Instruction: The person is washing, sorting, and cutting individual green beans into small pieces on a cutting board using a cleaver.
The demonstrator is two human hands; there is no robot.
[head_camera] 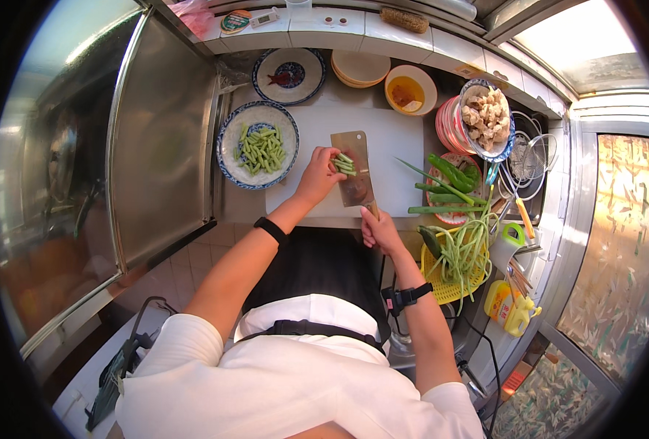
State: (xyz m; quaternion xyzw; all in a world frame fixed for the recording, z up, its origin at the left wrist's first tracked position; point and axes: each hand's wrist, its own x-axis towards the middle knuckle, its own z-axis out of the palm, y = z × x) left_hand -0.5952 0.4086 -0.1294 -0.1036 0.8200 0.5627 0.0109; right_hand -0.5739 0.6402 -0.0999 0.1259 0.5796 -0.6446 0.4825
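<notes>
My right hand (pixel 378 228) grips the handle of a cleaver (pixel 357 186), its broad blade tilted flat over a white cutting board (pixel 396 148). Several cut green bean pieces (pixel 344 164) lie on the blade, and the fingers and thumb of my left hand (pixel 324 171) close around them at the blade's left side. To the left of the board, a blue-rimmed plate (pixel 227 156) holds a pile of cut green bean pieces (pixel 261 149).
Behind stand a plate (pixel 316 68), stacked bowls (pixel 360 67) and a bowl of yellow liquid (pixel 407 90). At right are a bowl of meat chunks (pixel 486 118), green peppers (pixel 453 173), scallions (pixel 440 198) and a yellow basket (pixel 440 288) with long beans (pixel 467 247). A metal panel (pixel 162 137) borders the left.
</notes>
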